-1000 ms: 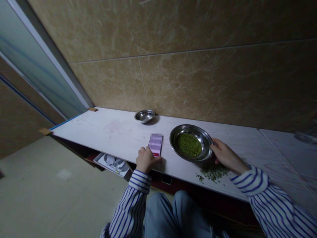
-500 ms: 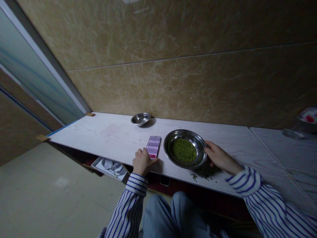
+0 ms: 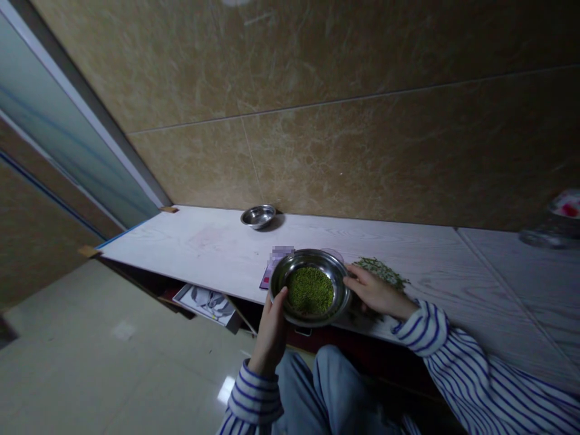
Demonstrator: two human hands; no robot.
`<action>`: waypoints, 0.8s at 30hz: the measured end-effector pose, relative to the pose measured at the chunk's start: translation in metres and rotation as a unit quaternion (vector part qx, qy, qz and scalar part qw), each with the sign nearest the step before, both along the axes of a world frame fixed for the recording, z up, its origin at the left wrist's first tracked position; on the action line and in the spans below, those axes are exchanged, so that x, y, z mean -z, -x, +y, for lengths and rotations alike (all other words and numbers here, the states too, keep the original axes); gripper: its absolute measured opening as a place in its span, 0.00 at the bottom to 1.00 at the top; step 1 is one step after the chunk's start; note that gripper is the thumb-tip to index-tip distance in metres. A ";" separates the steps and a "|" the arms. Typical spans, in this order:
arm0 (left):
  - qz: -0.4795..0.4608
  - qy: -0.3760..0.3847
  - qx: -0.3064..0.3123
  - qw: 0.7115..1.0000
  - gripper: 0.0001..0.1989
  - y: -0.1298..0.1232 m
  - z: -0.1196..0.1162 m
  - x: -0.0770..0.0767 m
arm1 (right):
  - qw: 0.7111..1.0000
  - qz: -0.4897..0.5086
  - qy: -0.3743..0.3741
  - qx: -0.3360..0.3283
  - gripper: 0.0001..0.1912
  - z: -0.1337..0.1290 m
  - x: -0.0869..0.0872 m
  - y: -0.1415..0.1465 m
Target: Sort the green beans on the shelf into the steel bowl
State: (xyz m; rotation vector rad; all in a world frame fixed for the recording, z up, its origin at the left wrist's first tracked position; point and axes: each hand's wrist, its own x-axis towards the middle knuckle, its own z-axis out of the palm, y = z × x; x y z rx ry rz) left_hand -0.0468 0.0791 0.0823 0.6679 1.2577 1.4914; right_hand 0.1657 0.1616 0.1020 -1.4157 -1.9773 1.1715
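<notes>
A large steel bowl [image 3: 341, 302] holds a heap of green beans [image 3: 310, 290] and hangs over the front edge of the white counter. My left hand [image 3: 272, 329] grips its near left rim, thumb on top. On the right rim my right hand [image 3: 374, 291] is closed, thumb over the edge. Partly covered by the bowl, a phone [image 3: 268, 273] with a purple screen lies to its left. Loose greenish beans or bits [image 3: 380, 270] are scattered on the counter behind my right hand. A clear round rim [image 3: 334, 254] shows behind the bowl.
A small steel bowl [image 3: 258, 217] stands near the tiled wall. At the far right is a clear container [image 3: 546, 238] with something red and white above it. An open drawer [image 3: 209, 304] with grey items juts out below the counter's front edge [image 3: 181, 277].
The large bowl has moved left and toward me, uncovering a spread of green bits. My left hand has left the phone and taken the bowl's left rim.
</notes>
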 end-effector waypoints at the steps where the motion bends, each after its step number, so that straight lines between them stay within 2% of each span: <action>1: 0.004 -0.001 -0.015 1.000 0.22 0.003 0.000 0.000 | 1.000 -0.005 0.004 -0.011 0.22 0.004 0.000 0.000; 3: 0.003 0.000 -0.034 0.999 0.23 0.010 0.000 0.000 | 0.999 -0.034 -0.023 -0.034 0.21 0.017 0.000 -0.003; 5: 0.004 0.014 -0.054 0.998 0.23 0.017 -0.001 -0.003 | 0.985 -0.142 -0.102 -0.007 0.20 0.036 -0.001 -0.007; 9: 0.025 0.029 -0.083 0.996 0.22 0.024 -0.004 -0.012 | 0.962 -0.229 -0.146 0.005 0.21 0.070 0.001 -0.003; 14: 0.008 0.021 -0.083 0.996 0.23 0.025 -0.005 -0.016 | 0.930 -0.329 -0.156 -0.041 0.23 0.091 0.003 0.018; 17: -0.008 0.014 -0.076 0.997 0.23 0.028 -0.004 -0.011 | 0.911 -0.377 -0.150 -0.069 0.22 0.098 0.000 0.028; 24: 0.028 0.004 -0.092 0.995 0.19 0.037 -0.005 -0.002 | 0.864 -0.465 -0.138 -0.136 0.17 0.110 -0.008 0.043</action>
